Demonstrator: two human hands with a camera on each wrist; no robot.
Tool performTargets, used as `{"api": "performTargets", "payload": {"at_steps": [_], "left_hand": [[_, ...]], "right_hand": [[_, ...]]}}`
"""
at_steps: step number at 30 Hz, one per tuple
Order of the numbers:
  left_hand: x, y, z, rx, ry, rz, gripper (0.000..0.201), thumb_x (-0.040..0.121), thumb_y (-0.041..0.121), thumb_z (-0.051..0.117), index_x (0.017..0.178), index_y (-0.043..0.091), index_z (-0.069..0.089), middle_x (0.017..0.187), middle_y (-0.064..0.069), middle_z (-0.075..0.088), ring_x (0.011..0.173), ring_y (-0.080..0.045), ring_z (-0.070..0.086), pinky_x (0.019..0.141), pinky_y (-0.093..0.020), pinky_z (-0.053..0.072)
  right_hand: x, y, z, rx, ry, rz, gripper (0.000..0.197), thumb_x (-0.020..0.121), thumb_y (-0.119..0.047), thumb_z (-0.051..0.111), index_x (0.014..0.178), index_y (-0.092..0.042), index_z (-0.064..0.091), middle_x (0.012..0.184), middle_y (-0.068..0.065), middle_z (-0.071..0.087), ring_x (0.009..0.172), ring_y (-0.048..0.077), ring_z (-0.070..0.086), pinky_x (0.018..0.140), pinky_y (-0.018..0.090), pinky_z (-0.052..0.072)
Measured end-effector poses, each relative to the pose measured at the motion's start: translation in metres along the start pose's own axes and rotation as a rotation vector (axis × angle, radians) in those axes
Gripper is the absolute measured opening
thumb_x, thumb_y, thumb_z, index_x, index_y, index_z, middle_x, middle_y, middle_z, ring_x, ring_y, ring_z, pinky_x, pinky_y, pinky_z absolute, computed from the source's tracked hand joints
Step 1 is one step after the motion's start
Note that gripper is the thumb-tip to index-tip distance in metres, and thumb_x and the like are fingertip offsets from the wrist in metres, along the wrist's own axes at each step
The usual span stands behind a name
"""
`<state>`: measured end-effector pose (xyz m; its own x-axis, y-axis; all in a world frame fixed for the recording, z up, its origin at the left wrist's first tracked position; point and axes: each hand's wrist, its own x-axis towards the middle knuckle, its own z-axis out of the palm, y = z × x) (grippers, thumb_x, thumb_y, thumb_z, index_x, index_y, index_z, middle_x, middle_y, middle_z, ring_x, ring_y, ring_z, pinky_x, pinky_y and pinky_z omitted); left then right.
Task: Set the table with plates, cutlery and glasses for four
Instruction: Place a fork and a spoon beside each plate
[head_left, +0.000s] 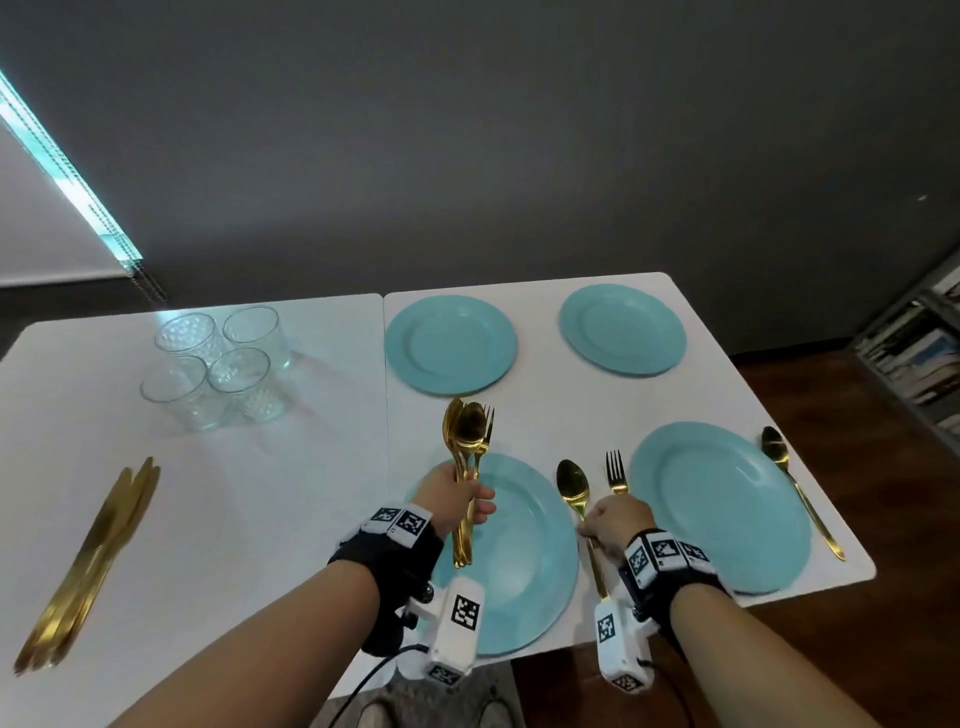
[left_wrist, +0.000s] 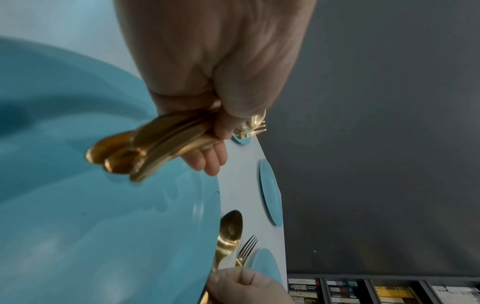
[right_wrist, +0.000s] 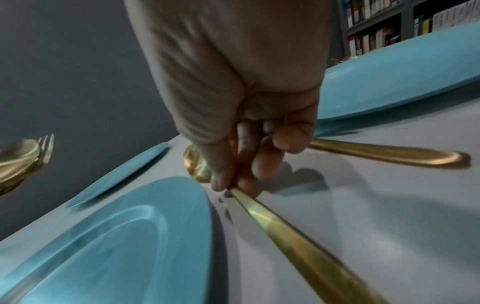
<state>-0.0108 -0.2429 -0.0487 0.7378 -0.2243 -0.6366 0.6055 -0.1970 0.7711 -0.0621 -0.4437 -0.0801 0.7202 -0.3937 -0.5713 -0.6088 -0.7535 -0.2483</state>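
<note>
Several teal plates lie on the white table (head_left: 260, 493): two far ones (head_left: 451, 344) (head_left: 622, 329), a near left plate (head_left: 524, 561) and a near right plate (head_left: 719, 506). My left hand (head_left: 457, 499) grips a bundle of gold spoons and forks (head_left: 467, 441) upright above the near left plate (left_wrist: 91, 226). My right hand (head_left: 615, 522) pinches the handle of a gold spoon (head_left: 574, 488) (right_wrist: 298, 240) lying just right of that plate (right_wrist: 124, 236). A gold fork (head_left: 616, 470) (right_wrist: 389, 153) lies beside it. Another gold spoon (head_left: 795, 483) lies right of the near right plate.
Several clear glasses (head_left: 218, 364) stand grouped on the left half of the table. A stack of gold knives (head_left: 93, 561) lies near the left front edge. A bookshelf (head_left: 914, 353) stands at the right, with wooden floor beneath.
</note>
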Motion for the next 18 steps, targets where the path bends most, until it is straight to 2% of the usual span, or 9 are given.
{"api": "performTargets", "payload": {"at_steps": [3, 6, 9, 12, 15, 18], "left_hand": [[0.0, -0.002, 0.007, -0.012, 0.009, -0.014, 0.021, 0.093, -0.009, 0.033, 0.085, 0.009, 0.039, 0.069, -0.01, 0.049, 0.054, -0.017, 0.048, 0.045, -0.019, 0.042], [0.0, -0.005, 0.011, -0.017, 0.027, -0.021, 0.019, 0.094, -0.007, 0.036, 0.086, 0.009, 0.042, 0.071, -0.009, 0.052, 0.055, -0.017, 0.051, 0.047, -0.02, 0.044], [0.0, -0.007, 0.013, -0.014, 0.049, -0.022, 0.011, 0.095, -0.004, 0.038, 0.094, 0.006, 0.043, 0.075, -0.009, 0.056, 0.057, -0.016, 0.055, 0.052, -0.022, 0.047], [0.0, -0.009, 0.013, -0.02, 0.061, -0.019, 0.011, 0.095, -0.003, 0.038, 0.094, 0.006, 0.044, 0.076, -0.009, 0.056, 0.058, -0.017, 0.055, 0.055, -0.023, 0.047], [-0.003, -0.011, 0.013, -0.012, 0.072, -0.016, 0.01, 0.096, -0.001, 0.037, 0.098, 0.006, 0.044, 0.078, -0.009, 0.056, 0.061, -0.017, 0.056, 0.058, -0.024, 0.049], [-0.004, -0.014, 0.013, -0.009, 0.093, -0.017, 0.01, 0.096, 0.0, 0.039, 0.103, 0.005, 0.044, 0.08, -0.009, 0.058, 0.064, -0.017, 0.058, 0.062, -0.025, 0.05]], "right_hand": [[0.006, 0.001, 0.003, 0.032, -0.004, 0.001, 0.027, 0.085, -0.033, 0.063, 0.097, -0.012, 0.074, 0.109, 0.004, 0.071, 0.105, 0.02, 0.063, 0.093, 0.025, 0.049], [0.009, 0.003, 0.006, 0.066, -0.003, -0.007, 0.023, 0.083, -0.029, 0.066, 0.093, -0.011, 0.076, 0.104, 0.004, 0.073, 0.102, 0.02, 0.064, 0.093, 0.027, 0.049], [0.012, 0.006, 0.009, 0.116, 0.002, -0.022, 0.017, 0.082, -0.027, 0.07, 0.087, -0.013, 0.076, 0.101, 0.001, 0.072, 0.102, 0.018, 0.063, 0.09, 0.024, 0.049], [0.013, 0.007, 0.011, 0.14, -0.005, -0.035, 0.009, 0.08, -0.027, 0.072, 0.077, -0.018, 0.073, 0.098, -0.002, 0.072, 0.094, 0.015, 0.062, 0.084, 0.021, 0.047], [0.014, 0.006, 0.013, 0.156, -0.003, -0.037, 0.021, 0.078, -0.028, 0.074, 0.06, -0.025, 0.063, 0.093, -0.003, 0.072, 0.084, 0.013, 0.059, 0.081, 0.023, 0.05], [0.016, 0.007, 0.015, 0.17, 0.001, -0.038, 0.023, 0.078, -0.031, 0.074, 0.059, -0.025, 0.062, 0.083, -0.004, 0.068, 0.081, 0.013, 0.06, 0.079, 0.024, 0.051]]}}
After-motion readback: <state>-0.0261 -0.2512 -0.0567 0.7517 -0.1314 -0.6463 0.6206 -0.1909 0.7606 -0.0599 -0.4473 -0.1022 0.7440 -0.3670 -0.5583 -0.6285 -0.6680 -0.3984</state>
